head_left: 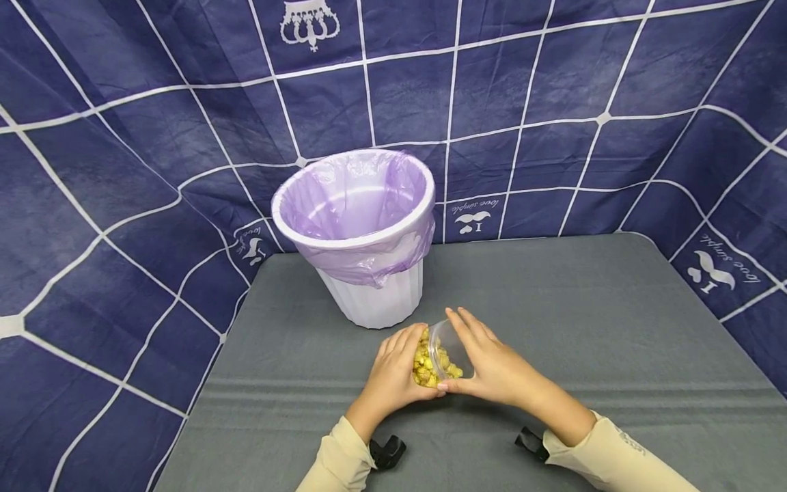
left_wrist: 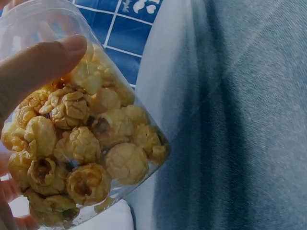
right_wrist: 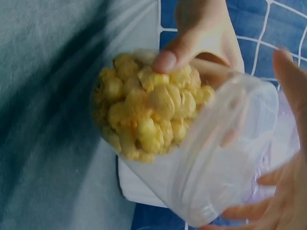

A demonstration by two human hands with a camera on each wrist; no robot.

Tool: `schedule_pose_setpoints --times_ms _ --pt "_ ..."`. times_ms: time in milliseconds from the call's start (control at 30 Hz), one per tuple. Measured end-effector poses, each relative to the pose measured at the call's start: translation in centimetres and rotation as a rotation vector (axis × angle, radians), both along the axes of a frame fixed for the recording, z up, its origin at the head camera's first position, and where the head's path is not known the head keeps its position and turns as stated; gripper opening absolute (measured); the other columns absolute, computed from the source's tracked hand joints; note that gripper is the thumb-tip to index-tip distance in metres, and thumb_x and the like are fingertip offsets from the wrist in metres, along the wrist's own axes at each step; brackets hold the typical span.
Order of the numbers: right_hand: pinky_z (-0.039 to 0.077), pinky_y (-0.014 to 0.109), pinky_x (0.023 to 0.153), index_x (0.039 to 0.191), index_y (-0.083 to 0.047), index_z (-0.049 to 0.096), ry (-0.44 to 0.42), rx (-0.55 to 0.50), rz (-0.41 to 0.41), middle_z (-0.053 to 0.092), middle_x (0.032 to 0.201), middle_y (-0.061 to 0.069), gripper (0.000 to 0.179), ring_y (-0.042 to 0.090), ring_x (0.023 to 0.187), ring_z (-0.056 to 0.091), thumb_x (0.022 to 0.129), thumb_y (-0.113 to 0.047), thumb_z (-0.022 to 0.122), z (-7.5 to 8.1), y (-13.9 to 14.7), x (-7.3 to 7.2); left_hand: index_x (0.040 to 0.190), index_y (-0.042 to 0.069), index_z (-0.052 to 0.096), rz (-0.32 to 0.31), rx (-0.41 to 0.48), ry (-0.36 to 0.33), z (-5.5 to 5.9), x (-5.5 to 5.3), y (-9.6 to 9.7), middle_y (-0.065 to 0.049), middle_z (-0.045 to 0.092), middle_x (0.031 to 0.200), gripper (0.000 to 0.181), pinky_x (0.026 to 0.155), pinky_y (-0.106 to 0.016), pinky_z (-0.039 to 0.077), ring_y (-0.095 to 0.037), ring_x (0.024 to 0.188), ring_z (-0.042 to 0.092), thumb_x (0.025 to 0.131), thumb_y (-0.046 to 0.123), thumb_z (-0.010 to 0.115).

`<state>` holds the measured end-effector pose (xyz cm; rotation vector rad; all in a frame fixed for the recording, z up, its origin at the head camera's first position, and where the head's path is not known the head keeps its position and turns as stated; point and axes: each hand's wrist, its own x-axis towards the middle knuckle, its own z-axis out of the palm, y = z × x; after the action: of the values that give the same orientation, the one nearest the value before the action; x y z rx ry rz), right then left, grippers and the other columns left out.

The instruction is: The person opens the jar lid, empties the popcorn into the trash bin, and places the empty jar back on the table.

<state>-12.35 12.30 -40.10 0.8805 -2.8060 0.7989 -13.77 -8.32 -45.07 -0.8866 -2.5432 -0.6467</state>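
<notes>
A clear plastic jar of yellow popcorn is held between both hands above the grey cloth. My left hand grips its filled lower part, thumb pressed to the wall over the popcorn in both wrist views. In the right wrist view the jar leans with its clear, ringed upper end toward my right hand. The right thumb and fingers are spread around that end, fingertips right at its edge; the palm hides part of it in the head view. The popcorn stays within the jar's lower part.
A white trash bin with a purple plastic liner stands just beyond the hands, to the left. Grey cloth covers the surface. A blue curtain with white grid lines hangs at the back and sides.
</notes>
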Motion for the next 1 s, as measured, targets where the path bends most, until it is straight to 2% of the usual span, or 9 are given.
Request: schedule_pose_setpoints --times_ms 67,167,400,500,600,700,800,867,1000 --pt "0.040 0.053 0.085 0.144 -0.012 0.013 -0.015 -0.012 -0.056 0.028 0.138 0.022 0.104 0.042 0.116 0.038 0.068 -0.067 0.059 0.1 -0.3 0.2 0.130 0.007 0.038 0.004 0.006 -0.006 0.1 0.0 0.1 -0.007 0.045 0.127 0.100 0.095 -0.039 0.032 -0.020 0.118 0.040 0.052 0.052 0.079" --pt "0.041 0.052 0.084 0.143 -0.011 0.018 -0.023 -0.032 -0.095 0.035 0.132 0.022 0.101 0.040 0.111 0.043 0.069 -0.064 0.062 0.1 -0.5 0.5 0.130 0.007 0.038 0.003 0.005 -0.012 0.2 0.0 0.1 -0.006 0.044 0.128 0.100 0.095 -0.039 0.032 -0.019 0.118 0.039 0.052 0.052 0.079" --pt "0.043 0.051 0.082 0.141 -0.010 0.023 -0.017 -0.025 -0.072 0.038 0.127 0.021 0.099 0.038 0.108 0.046 0.067 -0.059 0.067 0.0 -0.4 0.3 0.129 0.008 0.039 0.009 -0.021 0.003 0.3 0.1 0.1 -0.005 0.045 0.126 0.099 0.094 -0.039 0.032 -0.019 0.116 0.039 0.050 0.053 0.080" --pt "0.044 0.049 0.082 0.140 -0.011 0.024 0.003 -0.020 -0.011 0.038 0.127 0.019 0.098 0.036 0.107 0.047 0.066 -0.054 0.071 -0.1 -0.2 0.0 0.128 0.008 0.040 0.008 -0.027 0.011 0.4 0.1 0.0 -0.005 0.046 0.125 0.100 0.093 -0.039 0.033 -0.020 0.115 0.041 0.049 0.053 0.080" --pt "0.043 0.046 0.084 0.139 -0.012 0.026 0.035 -0.013 0.091 0.036 0.130 0.016 0.098 0.033 0.112 0.044 0.063 -0.048 0.075 -0.1 0.3 -0.5 0.128 0.009 0.040 0.003 -0.033 0.004 0.5 0.2 -0.1 -0.005 0.046 0.125 0.101 0.091 -0.039 0.034 -0.021 0.113 0.042 0.047 0.052 0.081" --pt "0.037 0.044 0.093 0.140 -0.014 0.025 0.042 -0.013 0.208 0.029 0.139 0.012 0.102 0.031 0.123 0.033 0.059 -0.038 0.081 0.0 0.8 -0.9 0.130 0.009 0.039 0.001 -0.044 -0.015 0.6 0.2 -0.2 -0.006 0.046 0.126 0.102 0.091 -0.040 0.035 -0.021 0.113 0.042 0.047 0.053 0.081" --pt "0.027 0.046 0.099 0.143 -0.014 0.018 0.025 -0.013 0.258 0.020 0.145 0.009 0.111 0.032 0.130 0.020 0.055 -0.035 0.083 0.1 1.1 -1.0 0.130 0.009 0.038 0.003 -0.047 -0.026 0.8 0.3 -0.2 -0.006 0.045 0.126 0.104 0.091 -0.040 0.035 -0.021 0.114 0.042 0.046 0.053 0.081" --pt "0.028 0.047 0.098 0.144 -0.015 0.012 0.017 -0.010 0.215 0.017 0.146 0.010 0.115 0.034 0.129 0.021 0.057 -0.042 0.081 0.1 1.0 -0.8 0.130 0.009 0.039 0.003 -0.039 -0.027 0.9 0.2 -0.2 -0.006 0.045 0.126 0.103 0.091 -0.040 0.035 -0.021 0.114 0.042 0.047 0.052 0.082" --pt "0.039 0.052 0.088 0.145 -0.017 0.006 -0.033 -0.027 0.014 0.020 0.144 0.014 0.111 0.039 0.120 0.036 0.064 -0.059 0.069 0.4 0.4 -0.2 0.128 0.009 0.040 0.015 -0.016 -0.015 1.0 0.2 -0.2 -0.005 0.045 0.125 0.100 0.091 -0.040 0.034 -0.020 0.114 0.042 0.047 0.051 0.082"
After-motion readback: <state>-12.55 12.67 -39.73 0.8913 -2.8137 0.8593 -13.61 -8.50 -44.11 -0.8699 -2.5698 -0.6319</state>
